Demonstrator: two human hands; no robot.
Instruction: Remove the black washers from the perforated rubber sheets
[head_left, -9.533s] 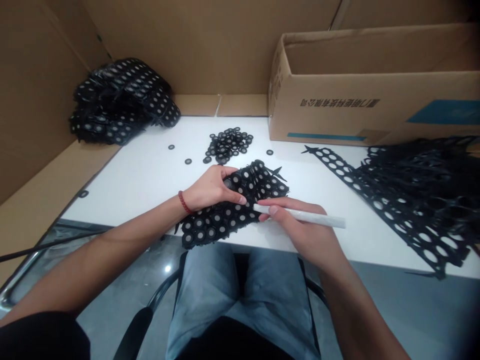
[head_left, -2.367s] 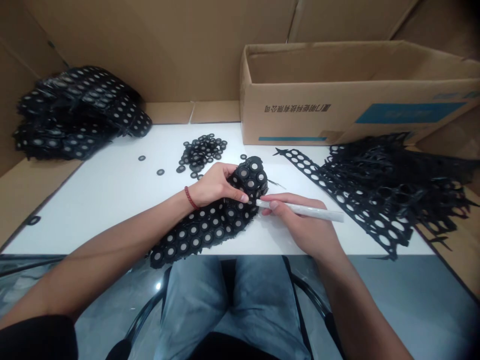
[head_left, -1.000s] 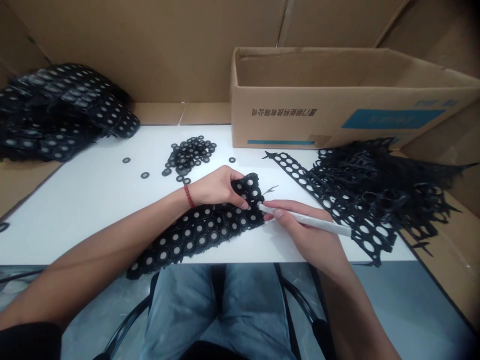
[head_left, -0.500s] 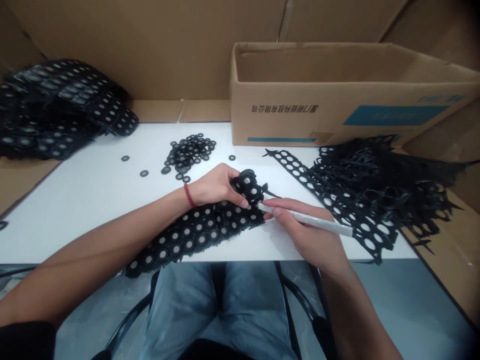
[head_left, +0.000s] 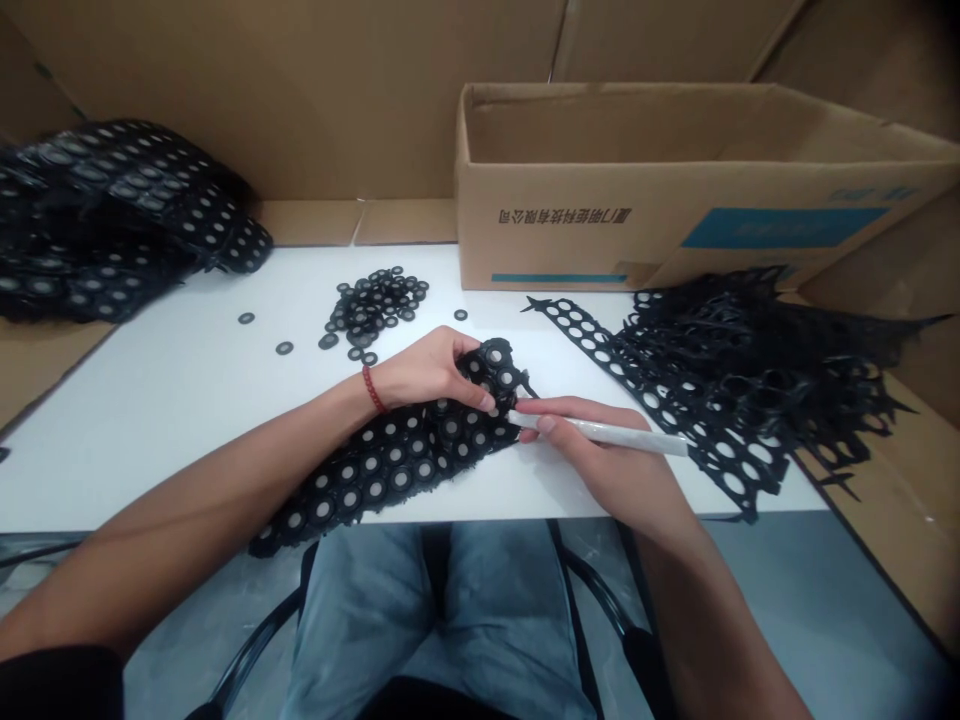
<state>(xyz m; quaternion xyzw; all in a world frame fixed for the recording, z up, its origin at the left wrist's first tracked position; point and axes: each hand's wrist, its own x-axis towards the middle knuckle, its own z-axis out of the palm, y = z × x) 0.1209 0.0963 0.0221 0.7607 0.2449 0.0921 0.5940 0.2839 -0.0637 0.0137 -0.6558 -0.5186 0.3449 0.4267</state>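
Note:
A black rubber sheet of joined rings point(head_left: 386, 465) lies along the near edge of the white table, its left end hanging over. My left hand point(head_left: 442, 375), with a red bead bracelet at the wrist, grips the sheet's folded right end between thumb and fingers. In my right hand point(head_left: 592, 440) is a slim white pen-like tool point(head_left: 630, 437), held like a pencil. Its tip meets the sheet close to my left thumb; the exact contact point is hidden by my fingers. A narrow black strip sticks out from the sheet above the right fingertips.
Loose black rings point(head_left: 375, 310) form a small pile beyond my left hand, with a few scattered around. Punched-out black webbing point(head_left: 735, 370) is heaped on the right. More ring sheets point(head_left: 135, 210) are piled at the far left. An open cardboard box point(head_left: 555, 225) stands at the back.
The view has shifted slightly. Both hands keep their hold, and the white tool's tip has moved slightly left along with my right hand.

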